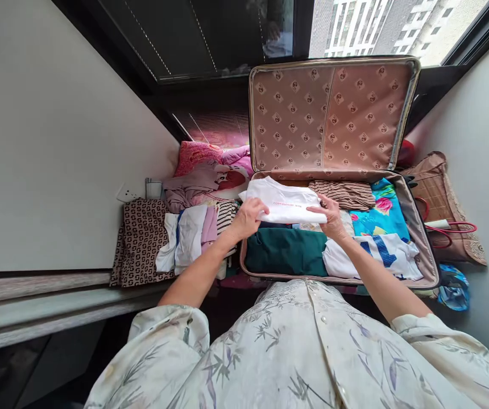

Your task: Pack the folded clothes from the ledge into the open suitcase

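Leaf-print blouse [304, 352] nearest; left hand [251, 217] and right hand [331, 216] are each pinching the folded white T-shirt [285, 205], best kept level and square while lowering into the open suitcase [415, 227].

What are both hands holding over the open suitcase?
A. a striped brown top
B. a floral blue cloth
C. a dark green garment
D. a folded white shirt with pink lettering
D: the left hand and right hand grip the folded white shirt at its two ends, above the suitcase.
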### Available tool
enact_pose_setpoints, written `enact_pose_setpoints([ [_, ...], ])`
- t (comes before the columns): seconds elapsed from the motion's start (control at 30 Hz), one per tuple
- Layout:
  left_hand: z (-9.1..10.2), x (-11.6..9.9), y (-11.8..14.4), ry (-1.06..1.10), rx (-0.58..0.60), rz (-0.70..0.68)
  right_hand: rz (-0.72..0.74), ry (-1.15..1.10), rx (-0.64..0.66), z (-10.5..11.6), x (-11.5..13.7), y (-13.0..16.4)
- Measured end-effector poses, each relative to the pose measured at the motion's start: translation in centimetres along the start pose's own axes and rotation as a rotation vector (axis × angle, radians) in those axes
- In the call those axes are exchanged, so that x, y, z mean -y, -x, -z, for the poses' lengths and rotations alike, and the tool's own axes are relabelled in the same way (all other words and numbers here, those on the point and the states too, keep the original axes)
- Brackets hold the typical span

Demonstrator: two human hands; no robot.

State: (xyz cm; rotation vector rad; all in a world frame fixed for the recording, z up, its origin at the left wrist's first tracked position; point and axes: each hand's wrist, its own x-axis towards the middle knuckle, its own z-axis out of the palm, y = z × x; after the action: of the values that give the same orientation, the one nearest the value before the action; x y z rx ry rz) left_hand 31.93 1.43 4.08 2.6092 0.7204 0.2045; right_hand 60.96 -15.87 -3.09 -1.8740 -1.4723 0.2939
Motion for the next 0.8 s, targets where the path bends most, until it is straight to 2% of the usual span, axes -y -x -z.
enact_pose_setpoints([
  [0.13, -6.1, 0.0, 3.9, -0.239, 0.288, 0.122, -0.164, 0.315, 0.298, -4.1, -3.3, 4.9],
  [0.2, -8.1, 0.0, 5.0, -0.282, 0.284, 0.177, -0.182, 0.365, 0.392, -5.5, -4.2, 7.1],
  [0.27, -9.4, -0.2, 4.8, -0.293, 0.201, 0.194, -0.143, 0.388, 0.411, -6.3, -4.2, 8.0],
  [0.4, -11.3, -0.3, 1.9, -0.260, 0.114, 0.214, -0.035, 0.440, 0.367, -7.4, -1.8, 6.3],
  [0.47, -12.7, 0.5, 0.4, -0.220, 0.142, 0.265, 0.015, 0.479, 0.385, -8.4, -0.5, 4.5],
  [0.53, -14.3, 1.7, -0.6, -0.172, 0.211, 0.304, 0.022, 0.519, 0.466, -9.6, 0.0, 2.9],
  [0.67, -16.8, 3.9, -1.6, -0.089, 0.309, 0.334, -0.054, 0.564, 0.693, -11.5, -0.8, 0.8],
  [0.8, -16.5, 3.1, -1.9, -0.040, 0.331, 0.374, -0.061, 0.585, 0.759, -11.7, -2.0, 0.4],
])
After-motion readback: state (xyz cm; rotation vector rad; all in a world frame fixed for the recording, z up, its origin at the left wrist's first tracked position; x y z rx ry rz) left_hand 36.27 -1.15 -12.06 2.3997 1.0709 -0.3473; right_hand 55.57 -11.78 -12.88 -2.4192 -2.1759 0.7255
